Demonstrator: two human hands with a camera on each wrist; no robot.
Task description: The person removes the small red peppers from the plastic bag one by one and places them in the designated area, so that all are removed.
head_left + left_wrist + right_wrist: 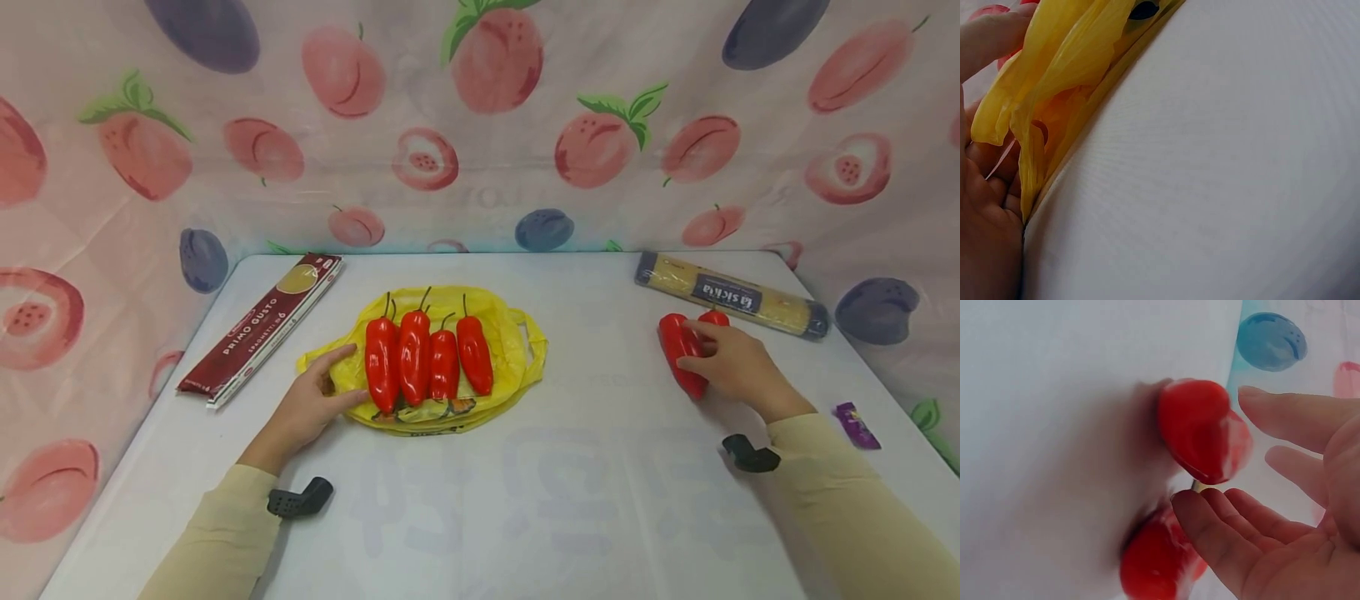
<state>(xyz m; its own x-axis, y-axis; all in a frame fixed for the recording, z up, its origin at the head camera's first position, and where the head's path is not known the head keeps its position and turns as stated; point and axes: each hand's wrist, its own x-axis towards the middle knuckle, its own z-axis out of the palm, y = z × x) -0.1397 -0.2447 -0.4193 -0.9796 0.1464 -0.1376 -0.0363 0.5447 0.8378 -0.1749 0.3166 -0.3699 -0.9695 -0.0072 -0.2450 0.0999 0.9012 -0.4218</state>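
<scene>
Several glossy red chili peppers [414, 358] with dark stems lie side by side on a flattened yellow plastic bag [513, 367]. My left hand [309, 410] is at the bag's left edge, thumb and fingers spread near the leftmost pepper. In the left wrist view, a loose yellow bag handle [1041, 125] lies between thumb and fingers. On the right, my right hand [731, 367] reaches over a red pepper [678, 350], fingers spread around it. A second red pepper [714, 317] is partly hidden behind that hand. The right wrist view shows a gap between thumb and pepper.
A dark red spaghetti pack [258, 329] lies at the left of the white table [570, 500]. At the back right is a clear pasta pack with a blue label [731, 293]. A small purple wrapper [857, 426] sits near the right edge. A fruit-printed cloth [480, 150] hangs behind.
</scene>
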